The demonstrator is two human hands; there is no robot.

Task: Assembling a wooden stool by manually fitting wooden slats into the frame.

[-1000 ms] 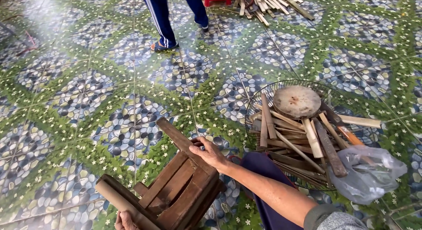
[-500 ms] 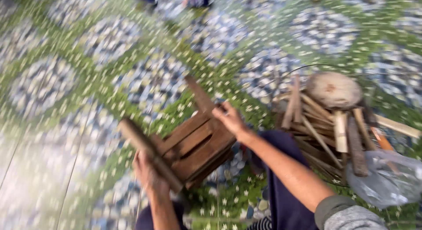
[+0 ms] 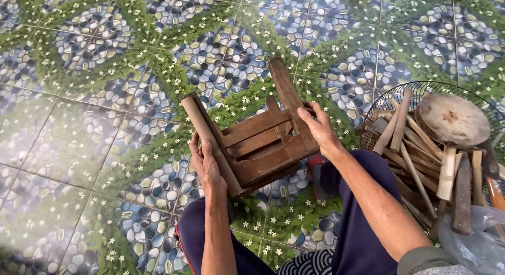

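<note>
Tiled flooring [image 3: 94, 122] with a printed pattern of blue-grey pebbles, green bands and small white flowers fills the frame from the upper left to the lower edge.

A small wooden stool frame [image 3: 258, 143], made of dark brown slats and legs, lies tipped at the centre of the frame, above the person's knees. One round pale leg [image 3: 208, 143] runs diagonally along the frame's left side; a flat dark leg [image 3: 286, 96] projects toward the upper centre.

Left hand [image 3: 204, 162]: positioned at centre-left, fingers curled around the round pale leg, palm against the wood, thumb on the near side. Grip is closed on the leg.

Right hand [image 3: 318, 129]: positioned right of centre, fingers closed over the junction of the flat dark leg and the upper slats, thumb pointing toward the upper left. Grip is closed on the stool frame.

Both forearms enter from the lower edge. Dark blue trousers [image 3: 357, 222] cover the legs at lower centre and lower right.

At the right edge of the frame, a round wire basket [image 3: 421, 88] holds a pile of wooden sticks [image 3: 415, 159] and offcuts. A round wooden disc [image 3: 452, 120] rests on top of the pile at upper right. A clear plastic bag [image 3: 473, 243] lies at the lower right corner, touching the pile.
</note>
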